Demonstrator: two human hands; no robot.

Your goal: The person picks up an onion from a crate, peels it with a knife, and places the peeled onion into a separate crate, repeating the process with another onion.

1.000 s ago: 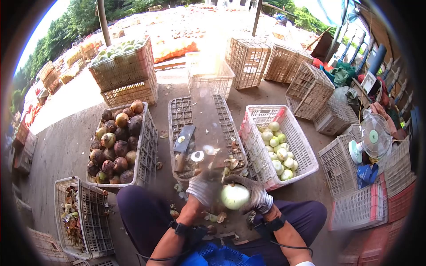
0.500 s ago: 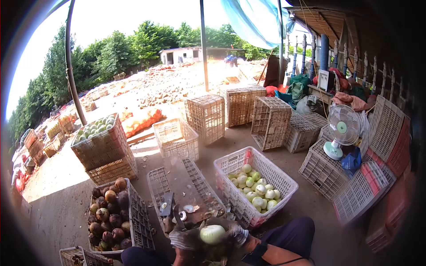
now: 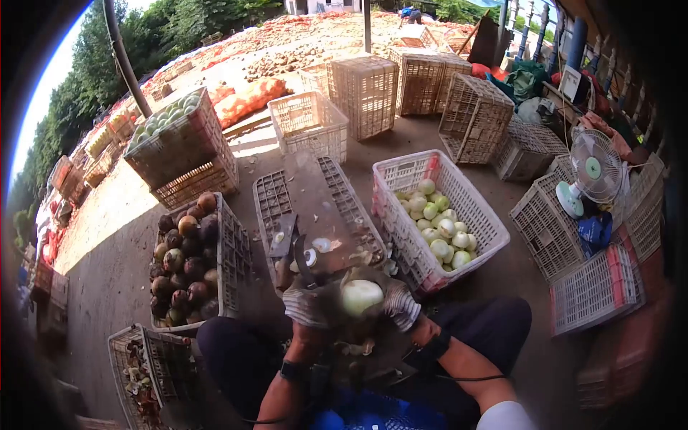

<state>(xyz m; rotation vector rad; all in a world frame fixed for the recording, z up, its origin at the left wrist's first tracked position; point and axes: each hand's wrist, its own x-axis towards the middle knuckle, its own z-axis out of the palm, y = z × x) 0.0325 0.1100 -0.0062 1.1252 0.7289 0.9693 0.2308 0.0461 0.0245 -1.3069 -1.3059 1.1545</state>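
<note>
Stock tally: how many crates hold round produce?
3: grey lattice crate of dark bulbs at left, white plastic crate of pale peeled bulbs at right, brown crate of green fruit back left. Others may be hidden.

In the lower centre of the frame, a pale peeled fruit (image 3: 360, 296) sat between the person's gloved hands. The right hand (image 3: 398, 302) wrapped around it. The left hand (image 3: 307, 304) pressed against it, its grip too blurred to judge. Just above lay a cleaver (image 3: 283, 247) on an upturned grey crate (image 3: 337, 193). A white crate (image 3: 476, 197) of peeled fruit stood to the right, and a crate of dark unpeeled fruit (image 3: 236, 251) to the left.
</note>
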